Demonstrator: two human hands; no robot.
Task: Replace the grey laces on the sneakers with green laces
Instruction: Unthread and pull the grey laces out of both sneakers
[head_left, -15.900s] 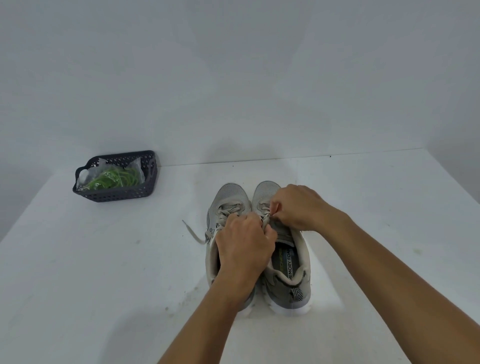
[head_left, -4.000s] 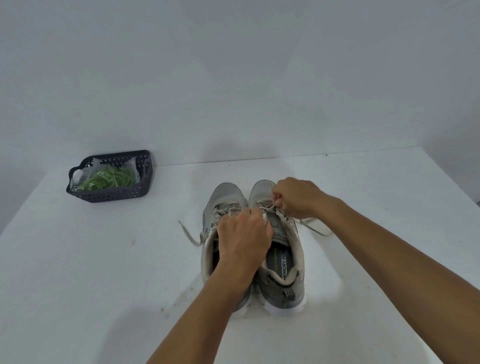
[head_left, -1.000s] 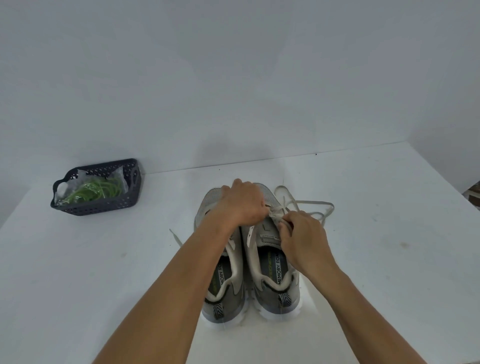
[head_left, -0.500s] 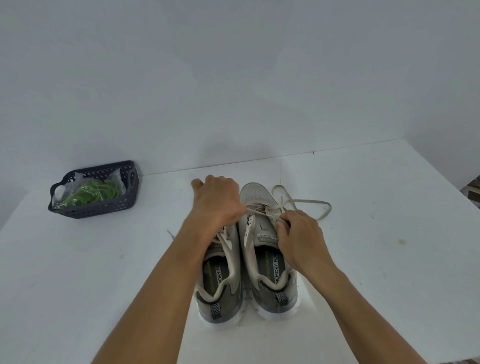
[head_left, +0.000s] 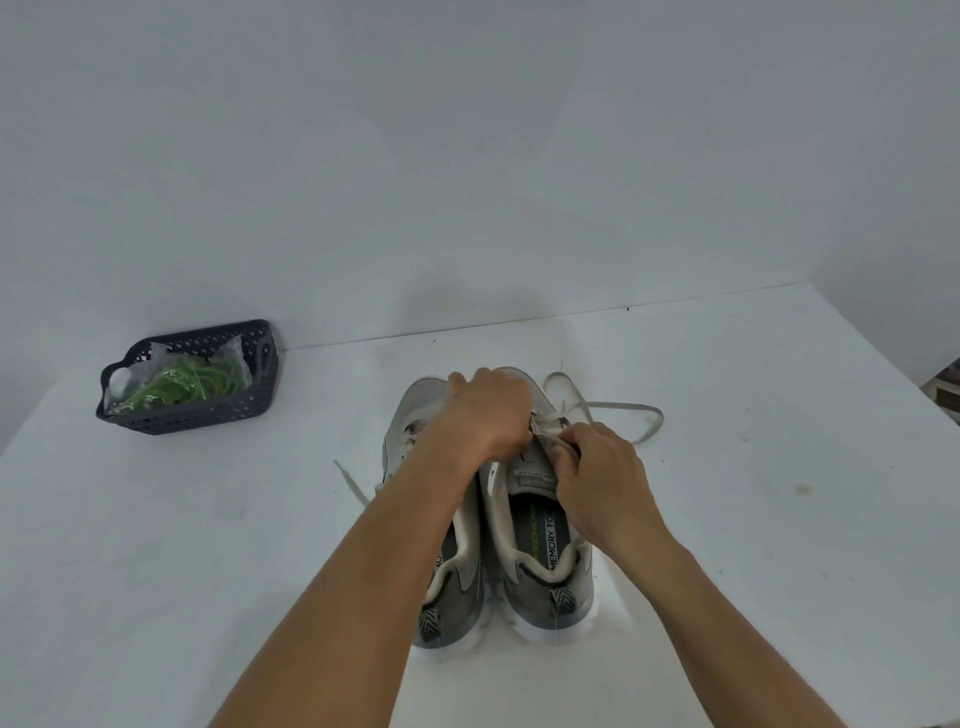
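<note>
Far to the left of your hands, near the back edge of the white desk (head_left: 156, 545), a dark basket (head_left: 260, 384) holds the green laces (head_left: 197, 382) inside a clear plastic bag (head_left: 156, 364). A loose grey lace end (head_left: 350, 480) lies on the desk just left of your left forearm. The two grey sneakers (head_left: 550, 571) stand side by side, touching, heels toward you; your left forearm crosses over the left one. Your left hand (head_left: 485, 410) sits curled over the toe end of the pair, knuckles up, fingers bent down at the lacing of the right sneaker; can't tell exactly what it holds. Your right hand (head_left: 602, 478) is just beside it, nearly touching, over the right sneaker's tongue, fingertips pinching the grey lace (head_left: 550, 426). Beyond and right of your right hand, a slack loop of that lace (head_left: 623, 405) trails onto the desk.
</note>
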